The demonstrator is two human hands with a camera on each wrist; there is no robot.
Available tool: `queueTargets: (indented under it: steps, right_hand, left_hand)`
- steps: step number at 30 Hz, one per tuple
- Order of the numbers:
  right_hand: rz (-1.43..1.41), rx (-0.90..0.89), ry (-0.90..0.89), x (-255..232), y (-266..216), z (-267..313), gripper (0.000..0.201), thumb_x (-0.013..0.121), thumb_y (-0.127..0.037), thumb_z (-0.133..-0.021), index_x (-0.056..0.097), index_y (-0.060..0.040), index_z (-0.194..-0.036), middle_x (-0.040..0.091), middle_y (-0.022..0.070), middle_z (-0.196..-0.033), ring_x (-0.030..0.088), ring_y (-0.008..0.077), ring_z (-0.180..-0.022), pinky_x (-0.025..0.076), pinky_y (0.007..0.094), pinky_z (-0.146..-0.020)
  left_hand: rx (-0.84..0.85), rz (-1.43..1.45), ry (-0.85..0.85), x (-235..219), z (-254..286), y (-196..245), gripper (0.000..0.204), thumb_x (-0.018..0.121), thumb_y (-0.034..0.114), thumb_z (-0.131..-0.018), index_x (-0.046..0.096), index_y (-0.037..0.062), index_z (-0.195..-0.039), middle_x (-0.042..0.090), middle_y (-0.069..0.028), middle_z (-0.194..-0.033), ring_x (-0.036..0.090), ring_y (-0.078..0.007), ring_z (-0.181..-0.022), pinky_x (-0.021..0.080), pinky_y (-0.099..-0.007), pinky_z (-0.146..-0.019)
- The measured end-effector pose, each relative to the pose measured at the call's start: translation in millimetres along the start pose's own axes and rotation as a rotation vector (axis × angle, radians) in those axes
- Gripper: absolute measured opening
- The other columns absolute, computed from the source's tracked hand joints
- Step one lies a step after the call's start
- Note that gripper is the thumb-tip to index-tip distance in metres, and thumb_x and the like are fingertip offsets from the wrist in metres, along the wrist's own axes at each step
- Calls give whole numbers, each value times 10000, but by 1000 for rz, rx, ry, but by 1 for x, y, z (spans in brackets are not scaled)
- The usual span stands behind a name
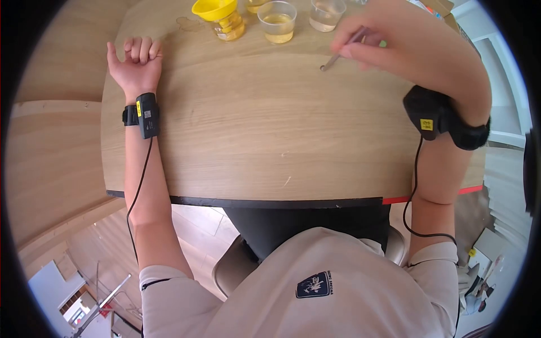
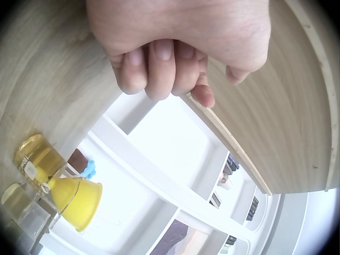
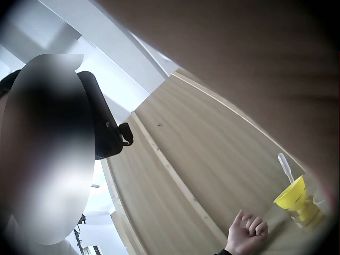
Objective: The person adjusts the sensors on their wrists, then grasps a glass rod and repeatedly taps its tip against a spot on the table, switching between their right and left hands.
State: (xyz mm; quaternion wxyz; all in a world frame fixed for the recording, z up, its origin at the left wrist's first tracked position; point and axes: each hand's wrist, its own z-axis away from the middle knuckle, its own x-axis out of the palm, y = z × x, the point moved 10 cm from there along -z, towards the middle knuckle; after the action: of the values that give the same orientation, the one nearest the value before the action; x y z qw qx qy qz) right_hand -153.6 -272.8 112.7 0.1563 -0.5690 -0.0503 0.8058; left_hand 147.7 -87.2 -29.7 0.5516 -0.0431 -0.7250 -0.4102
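Observation:
My right hand (image 1: 377,48) is raised over the far right of the table and pinches a slim grey stick (image 1: 341,54) with a small rounded tip pointing down and left; the stick's exact kind I cannot tell. At the left, my left hand (image 1: 137,65) rests palm up on the table with its fingers loosely curled and nothing in them. A yellow funnel (image 1: 214,8) sits on a glass vessel (image 1: 228,28) of amber liquid, with a plastic dropper (image 3: 285,167) standing in it. Beside it is a clear cup (image 1: 277,22) of pale yellow liquid. Another clear cup (image 1: 326,16) stands nearest the right hand.
Behind the funnel and first cup, one more container (image 1: 256,5) of yellow liquid shows at the frame's top. A wet patch (image 1: 189,23) lies left of the funnel. Wooden panels (image 1: 62,146) stand left of the table (image 1: 253,129). Cables run from both wrist cameras along the arms.

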Motion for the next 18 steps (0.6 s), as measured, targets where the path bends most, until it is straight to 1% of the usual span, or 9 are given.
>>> queueTargets:
  steps: [1, 2, 4, 8, 11, 13, 16, 17, 18]
  right_hand:
    - [-28, 70, -99, 7, 7, -4, 215, 619, -188, -964, 775, -68, -1050, 754, 112, -918, 714, 240, -816, 564, 332, -753]
    - [-28, 72, -100, 11, 5, 0, 215, 619, -188, -964, 775, -68, -1050, 754, 112, -918, 714, 240, -816, 564, 332, -753]
    - [32, -10, 130, 1, -9, 9, 228, 627, -208, -964, 765, -46, -1046, 753, 115, -898, 712, 244, -810, 560, 339, -758]
    - [-67, 18, 92, 2, -5, 11, 238, 628, -226, -968, 763, -44, -1041, 751, 110, -882, 711, 244, -810, 558, 345, -765]
    - [-7, -8, 172, -1, -2, 10, 255, 637, -257, -975, 762, -45, -1038, 753, 104, -887, 713, 243, -815, 558, 343, -761]
    - [-7, 69, 213, -3, 5, 8, 274, 651, -288, -976, 766, -44, -1025, 757, 105, -900, 714, 245, -817, 557, 343, -763]
    - [53, 81, 233, -9, -4, 18, 284, 656, -300, -979, 773, -45, -1024, 758, 107, -909, 714, 255, -827, 557, 343, -764]
    - [53, 81, 230, -16, -3, 17, 284, 656, -300, -979, 773, -45, -1024, 758, 107, -909, 714, 255, -827, 557, 343, -764]
    - [-80, 98, 100, -14, 3, 12, 280, 655, -296, -980, 776, -46, -1019, 758, 108, -909, 711, 255, -831, 556, 343, -767]
  left_hand:
    - [-4, 4, -1, 0, 0, -1, 491, 500, 476, -1021, 448, 91, -721, 213, 17, -641, 171, -140, -555, 198, -317, -581]
    - [-6, 5, 0, 0, 1, -1, 491, 500, 476, -1021, 448, 91, -721, 213, 17, -641, 171, -140, -555, 198, -317, -581]
    - [-5, 7, 2, 1, 1, -1, 482, 503, 469, -1022, 446, 93, -725, 212, 16, -643, 169, -140, -555, 201, -318, -584]
    - [12, -12, 26, 0, 2, -1, 477, 502, 466, -1023, 443, 97, -727, 212, 15, -644, 168, -139, -555, 203, -319, -586]
    - [27, -52, 61, 1, 2, 0, 424, 546, 424, -994, 434, 116, -724, 205, 22, -626, 168, -146, -555, 197, -319, -591]
    - [22, -33, 40, 2, 2, 0, 420, 547, 422, -993, 435, 116, -728, 211, 21, -628, 168, -146, -554, 200, -320, -594]
    - [19, -26, 34, 2, 2, 0, 417, 551, 417, -992, 436, 113, -731, 211, 19, -626, 169, -145, -553, 203, -320, -594]
    - [18, -25, 37, 1, 2, -1, 417, 551, 417, -992, 436, 113, -731, 211, 19, -626, 169, -145, -553, 203, -320, -594]
    - [20, -29, 39, 1, 3, 0, 417, 552, 416, -992, 436, 112, -731, 210, 19, -625, 169, -144, -552, 203, -320, -594]
